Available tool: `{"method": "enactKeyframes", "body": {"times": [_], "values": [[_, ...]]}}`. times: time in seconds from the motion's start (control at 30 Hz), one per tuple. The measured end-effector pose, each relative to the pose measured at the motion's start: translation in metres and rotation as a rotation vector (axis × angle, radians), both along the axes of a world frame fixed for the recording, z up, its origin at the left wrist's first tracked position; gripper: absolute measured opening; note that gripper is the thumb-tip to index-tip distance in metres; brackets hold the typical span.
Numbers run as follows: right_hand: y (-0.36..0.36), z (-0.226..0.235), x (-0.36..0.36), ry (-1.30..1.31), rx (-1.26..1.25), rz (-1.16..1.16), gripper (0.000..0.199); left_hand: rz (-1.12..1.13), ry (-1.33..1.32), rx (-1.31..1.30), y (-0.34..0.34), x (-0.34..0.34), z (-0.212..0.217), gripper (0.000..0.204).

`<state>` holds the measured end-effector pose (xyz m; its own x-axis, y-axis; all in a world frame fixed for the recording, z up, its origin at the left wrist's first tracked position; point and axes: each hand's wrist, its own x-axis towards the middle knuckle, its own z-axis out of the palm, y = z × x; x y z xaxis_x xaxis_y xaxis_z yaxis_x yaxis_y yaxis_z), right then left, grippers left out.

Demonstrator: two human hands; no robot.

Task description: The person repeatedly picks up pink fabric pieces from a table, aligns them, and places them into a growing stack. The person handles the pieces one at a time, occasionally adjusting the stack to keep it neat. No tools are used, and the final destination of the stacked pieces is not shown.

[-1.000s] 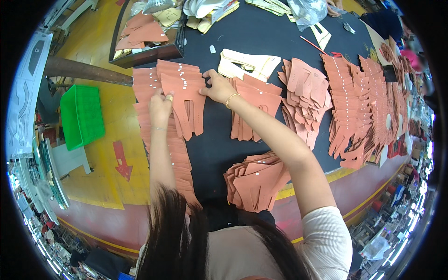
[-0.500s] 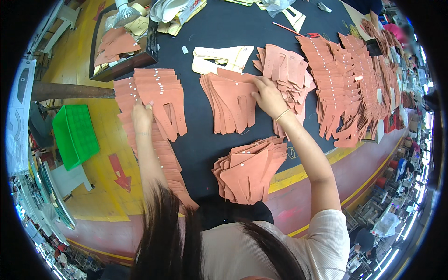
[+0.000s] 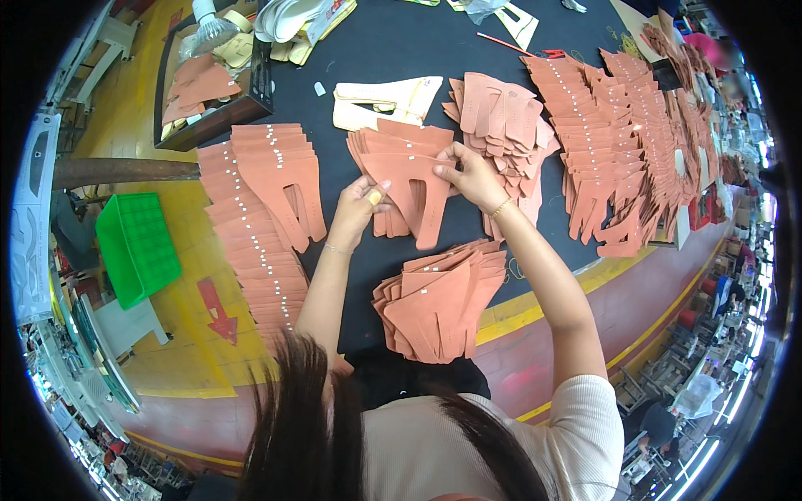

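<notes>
A terracotta-coloured leather cut piece with two legs is held up over a small stack of the same pieces on the black table. My left hand grips its left edge, and a yellow finger wrap shows on that hand. My right hand grips its upper right edge. A long fanned row of like pieces lies to the left. Another fanned pile lies near the table's front edge, just below my hands.
More leather pieces and long overlapping rows fill the table's right side. Cream-coloured pieces lie behind the stack. A dark tray holds pieces at the back left. A green crate stands on the yellow floor.
Both hands have left the left row and the middle stack and come together, lifting one leather piece between them. The view has shifted so the table sits lower in the frame.
</notes>
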<state>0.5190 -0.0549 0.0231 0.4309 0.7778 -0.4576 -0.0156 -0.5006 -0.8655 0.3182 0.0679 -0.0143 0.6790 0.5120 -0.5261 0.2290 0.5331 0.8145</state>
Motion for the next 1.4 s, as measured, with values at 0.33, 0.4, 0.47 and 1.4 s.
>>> {"method": "enactKeyframes", "body": {"times": [0.33,0.4,0.47,1.4], "values": [[0.007,-0.027,-0.004,-0.658,-0.074,0.112,0.034,0.034,0.322,0.314,0.011,0.028,-0.011,0.02],[0.008,-0.027,-0.003,-0.659,-0.038,0.123,0.035,0.063,0.352,0.345,0.01,0.028,-0.011,0.022],[0.009,-0.027,-0.004,-0.668,-0.025,0.123,0.035,0.106,0.357,0.369,0.004,0.029,-0.011,0.026],[0.002,-0.023,-0.005,-0.685,0.063,0.201,0.02,-0.024,0.358,0.25,0.009,0.015,-0.027,0.023]]}}
